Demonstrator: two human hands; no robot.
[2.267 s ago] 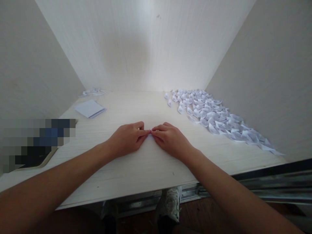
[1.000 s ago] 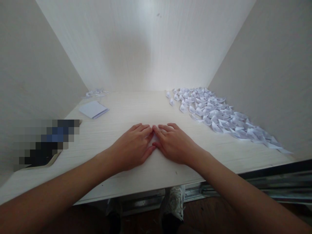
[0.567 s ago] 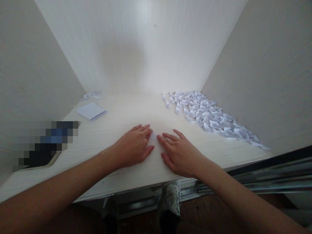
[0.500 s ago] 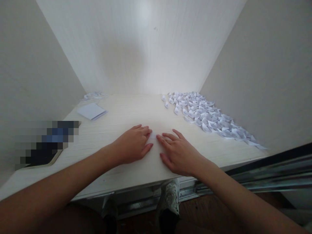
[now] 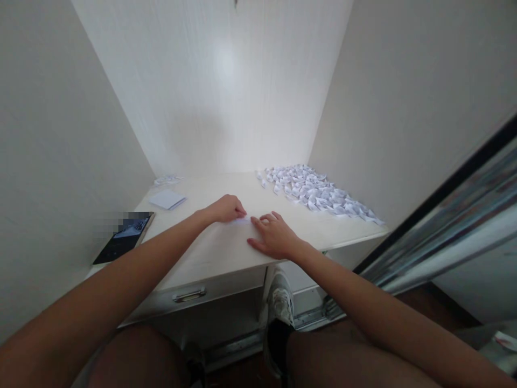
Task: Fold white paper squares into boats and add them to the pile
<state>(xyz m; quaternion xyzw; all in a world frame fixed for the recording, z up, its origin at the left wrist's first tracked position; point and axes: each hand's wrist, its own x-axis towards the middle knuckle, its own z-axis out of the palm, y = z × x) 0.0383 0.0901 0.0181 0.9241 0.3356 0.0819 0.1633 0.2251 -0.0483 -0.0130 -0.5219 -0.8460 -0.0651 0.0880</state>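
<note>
A small white slip of paper (image 5: 241, 221) lies flat on the white tabletop, partly covered by my fingers. My left hand (image 5: 228, 208) is closed, its fingers curled in and their tips pressed down on the slip. Beside it, my right hand (image 5: 273, 236) rests with its fingers apart, the index fingertip touching the slip's right end and the thumb on the table. To the right, a large heap of small folded white paper pieces (image 5: 319, 189) spreads along the side wall. A stack of white paper sheets (image 5: 167, 199) lies at the back left.
Behind the stack, loose white paper strips (image 5: 167, 180) sit in the corner. A tablet-like device (image 5: 126, 237), partly pixelated, lies at the left edge. Walls enclose the tabletop (image 5: 210, 248) at back and sides. A drawer handle (image 5: 189, 295) and my shoe (image 5: 280, 299) are below.
My left hand has curled its fingers, which were stretched out before. My right hand remains at the slip's right end. The camera view has shifted and tilted, showing the drawer front.
</note>
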